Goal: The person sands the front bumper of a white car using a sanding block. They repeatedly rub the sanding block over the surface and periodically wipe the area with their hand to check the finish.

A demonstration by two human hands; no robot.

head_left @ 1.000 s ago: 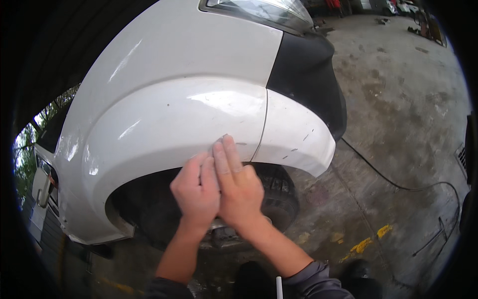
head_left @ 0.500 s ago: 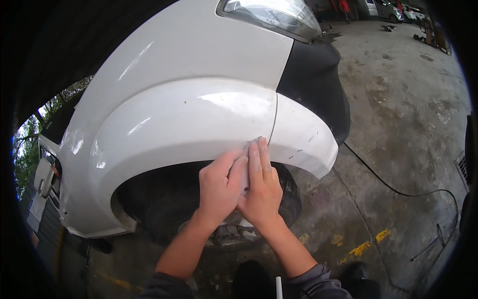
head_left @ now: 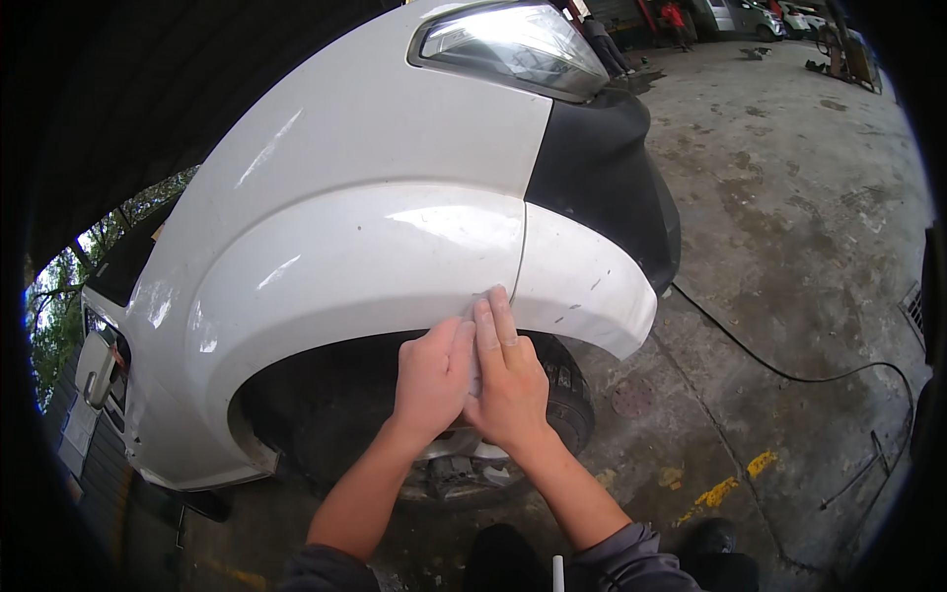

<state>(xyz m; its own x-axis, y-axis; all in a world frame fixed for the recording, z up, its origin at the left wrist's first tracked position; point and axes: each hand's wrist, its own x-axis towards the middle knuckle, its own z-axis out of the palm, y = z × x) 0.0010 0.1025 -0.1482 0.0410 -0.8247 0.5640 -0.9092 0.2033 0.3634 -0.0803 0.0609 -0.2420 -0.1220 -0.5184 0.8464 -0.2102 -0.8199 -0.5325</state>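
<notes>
My left hand [head_left: 428, 380] and my right hand [head_left: 513, 395] are pressed close together at the lower lip of a white car fender [head_left: 326, 247]. Between them is a thin pale grey sheet [head_left: 475, 379] that looks like sandpaper, mostly covered by my fingers. The left hand's fingers are closed along its side. Two fingers of the right hand lie straight over the sheet, their tips whitish with dust. They touch the arch edge just left of the seam with the white bumper corner [head_left: 582, 266], which bears several dark scuffs.
Below the arch sits the tyre [head_left: 569, 395]. A black bumper section [head_left: 607, 187] and a headlight [head_left: 508, 44] are farther up. On the concrete floor run a black cable [head_left: 769, 370] and a thin metal rod tool [head_left: 868, 469]. A person in red [head_left: 674, 18] stands far back.
The view has shifted so that the car appears slightly lower and more to the left. Both hands remain together on the sheet at the arch edge, having slid slightly down and left in the picture.
</notes>
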